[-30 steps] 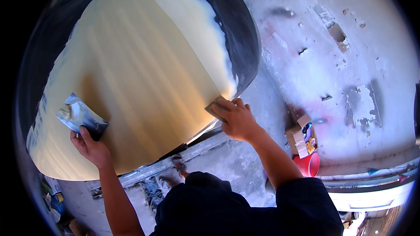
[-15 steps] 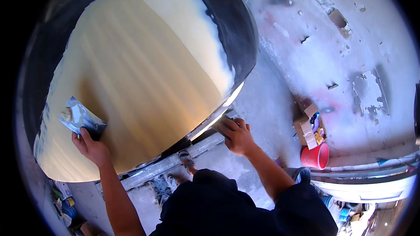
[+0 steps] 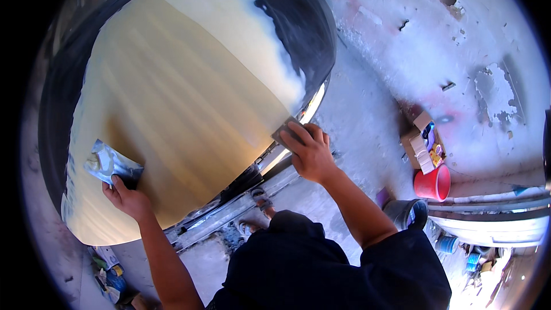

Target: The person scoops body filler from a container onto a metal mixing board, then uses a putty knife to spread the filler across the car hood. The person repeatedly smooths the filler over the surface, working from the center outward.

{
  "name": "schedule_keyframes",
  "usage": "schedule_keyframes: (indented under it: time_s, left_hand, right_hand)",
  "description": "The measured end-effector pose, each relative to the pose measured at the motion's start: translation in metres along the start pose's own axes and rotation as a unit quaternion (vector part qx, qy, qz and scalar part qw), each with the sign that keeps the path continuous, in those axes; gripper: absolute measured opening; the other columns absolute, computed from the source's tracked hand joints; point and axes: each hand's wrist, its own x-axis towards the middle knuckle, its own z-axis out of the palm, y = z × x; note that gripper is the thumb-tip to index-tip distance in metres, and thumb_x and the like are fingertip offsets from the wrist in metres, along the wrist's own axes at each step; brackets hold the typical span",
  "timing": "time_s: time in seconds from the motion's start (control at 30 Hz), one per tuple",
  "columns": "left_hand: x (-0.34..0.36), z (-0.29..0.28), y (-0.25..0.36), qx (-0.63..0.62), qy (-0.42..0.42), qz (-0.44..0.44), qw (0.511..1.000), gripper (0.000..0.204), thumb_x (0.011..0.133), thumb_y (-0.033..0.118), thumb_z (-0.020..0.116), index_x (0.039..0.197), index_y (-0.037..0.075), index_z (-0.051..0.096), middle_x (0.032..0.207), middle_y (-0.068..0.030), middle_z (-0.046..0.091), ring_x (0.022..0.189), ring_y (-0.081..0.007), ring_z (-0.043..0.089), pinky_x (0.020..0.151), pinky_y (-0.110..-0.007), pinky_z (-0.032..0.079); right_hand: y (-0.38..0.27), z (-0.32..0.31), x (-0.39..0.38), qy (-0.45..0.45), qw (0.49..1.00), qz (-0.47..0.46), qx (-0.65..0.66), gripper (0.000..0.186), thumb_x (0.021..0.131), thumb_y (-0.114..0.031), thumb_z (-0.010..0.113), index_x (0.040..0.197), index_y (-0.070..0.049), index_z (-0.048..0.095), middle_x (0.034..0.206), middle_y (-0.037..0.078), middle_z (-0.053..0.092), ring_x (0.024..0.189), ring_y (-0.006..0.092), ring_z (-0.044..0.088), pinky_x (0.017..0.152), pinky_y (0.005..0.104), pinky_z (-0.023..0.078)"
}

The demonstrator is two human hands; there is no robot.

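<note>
A broad car-hood-like panel lies before me, coated in yellowish-beige filler (image 3: 189, 103) with a paler strip (image 3: 241, 46) at upper right and dark bare paint (image 3: 313, 34) around the edge. My left hand (image 3: 129, 200) pinches the near edge of a shiny metal mixing plate (image 3: 123, 166), which has a smear of pale paste (image 3: 101, 161) on its left part, held over the panel's left side. My right hand (image 3: 313, 152) is closed around a dark flat spreader (image 3: 284, 132). That spreader lies at the right edge of the filler, and its underside is hidden.
To the right on the grey, stained floor stand an open cardboard box (image 3: 422, 143), a red bucket (image 3: 431, 183) and a dark bucket (image 3: 406, 213). A light strip (image 3: 314, 103) borders the panel's right edge. Clutter (image 3: 112, 275) lies at lower left.
My right hand has moved up from beside the panel's edge, bringing the spreader onto the filler's right border. My left hand keeps its hold on the plate. The whole view has shifted slightly.
</note>
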Motion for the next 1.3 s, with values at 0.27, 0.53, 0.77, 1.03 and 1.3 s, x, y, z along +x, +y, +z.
schedule_keyframes:
  time_s: [0.27,0.53,0.77,1.03,1.3]
  left_hand:
    - [-0.005,0.005,0.006,-0.015,0.004,-0.002,1.0,0.033,0.095,0.02,0.049,0.119,-0.002,0.044,0.111,-0.0099,0.054,0.098,-0.0165,0.049,0.089,-0.03,0.038]
    - [0.0,0.001,0.001,0.011,-0.003,0.001,1.0,0.034,0.094,0.021,0.05,0.118,-0.002,0.044,0.111,-0.0098,0.054,0.098,-0.0166,0.049,0.089,-0.03,0.038]
    - [-0.002,0.002,0.003,0.02,0.008,0.003,1.0,0.034,0.094,0.021,0.051,0.118,-0.002,0.044,0.108,-0.0096,0.054,0.096,-0.0169,0.049,0.087,-0.03,0.039]
    - [-0.002,0.001,0.002,0.021,0.0,0.006,1.0,0.036,0.094,0.023,0.052,0.118,-0.002,0.044,0.109,-0.0104,0.054,0.096,-0.0175,0.049,0.087,-0.03,0.039]
    - [0.0,0.001,0.0,0.018,0.011,0.0,1.0,0.036,0.094,0.023,0.052,0.118,-0.002,0.044,0.112,-0.0111,0.053,0.098,-0.0183,0.049,0.088,-0.031,0.039]
  right_hand:
    - [0.006,0.004,-0.017,0.009,1.0,-0.009,0.002,0.057,0.066,-0.008,0.06,0.122,-0.021,0.054,0.132,0.003,0.043,0.113,0.0334,0.04,0.085,0.0487,0.037]
    - [-0.002,0.028,-0.028,0.012,0.999,-0.005,0.03,0.06,0.065,-0.008,0.061,0.122,-0.022,0.055,0.132,0.003,0.043,0.112,0.0335,0.041,0.084,0.0483,0.038]
    - [0.001,0.022,-0.02,0.06,0.998,-0.004,0.03,0.056,0.064,-0.006,0.061,0.118,-0.022,0.057,0.131,0.003,0.044,0.112,0.0333,0.042,0.085,0.0478,0.038]
    - [0.015,0.01,-0.018,0.039,0.999,0.015,0.023,0.06,0.064,-0.006,0.059,0.121,-0.022,0.056,0.132,0.002,0.043,0.112,0.0323,0.041,0.087,0.0475,0.037]
    - [0.035,0.013,-0.012,-0.019,1.0,0.007,0.011,0.063,0.062,-0.005,0.058,0.123,-0.021,0.055,0.133,0.0,0.043,0.114,0.0302,0.041,0.088,0.0461,0.037]
